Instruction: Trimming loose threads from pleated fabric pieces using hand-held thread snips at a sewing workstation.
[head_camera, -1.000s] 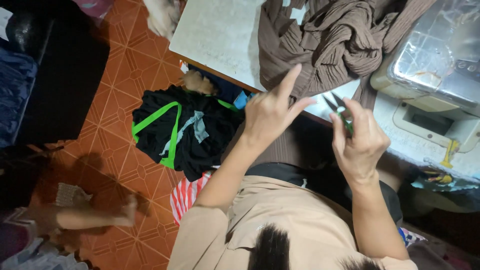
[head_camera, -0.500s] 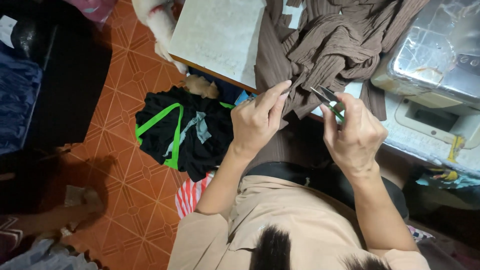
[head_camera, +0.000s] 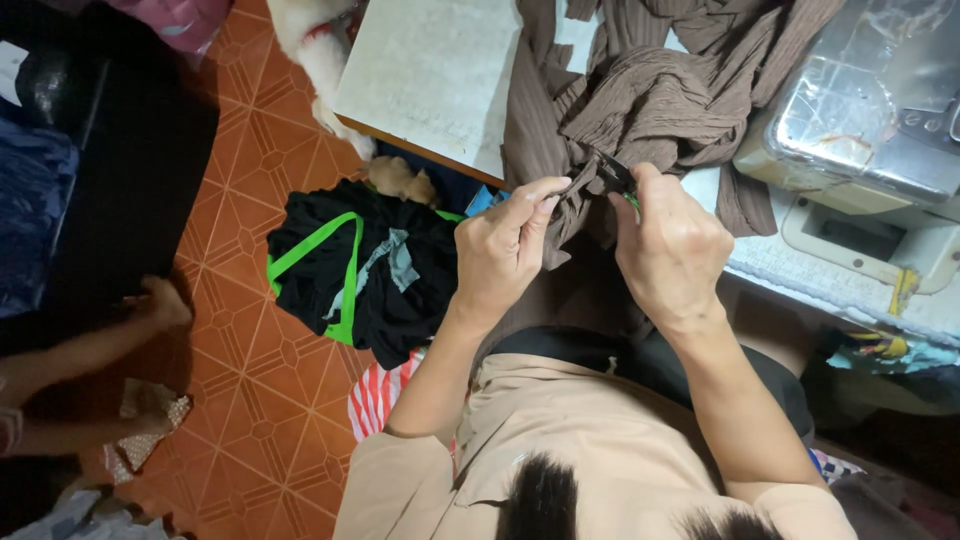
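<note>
left hand: the left hand (head_camera: 508, 250) sits near the middle of the view, fingers pressed together, pinching an edge of the brown ribbed knit fabric (head_camera: 650, 100).
right hand: the right hand (head_camera: 670, 245) sits just right of the left hand, closed around a small dark thread snipper with a green handle part (head_camera: 612, 175); the tool tip touches the fabric edge between the two hands.
fabric position: the brown ribbed knit fabric is bunched on the far side of the table and hangs over its near edge down to the hands.
table: the pale worn flat tabletop (head_camera: 430, 70) lies far and left of the fabric.
sewing machine: the grey metal sewing machine under a clear plastic cover (head_camera: 870, 110) stands at the far right, just beside the fabric.
floor items: a black cloth pile with bright green straps (head_camera: 350, 265) lies on the orange patterned tile floor (head_camera: 250, 150), left of the left hand; a red and white striped cloth (head_camera: 378, 395) lies near it.
other person: another person's arm and hand (head_camera: 160, 305) rest at the left edge, well apart from the work.
</note>
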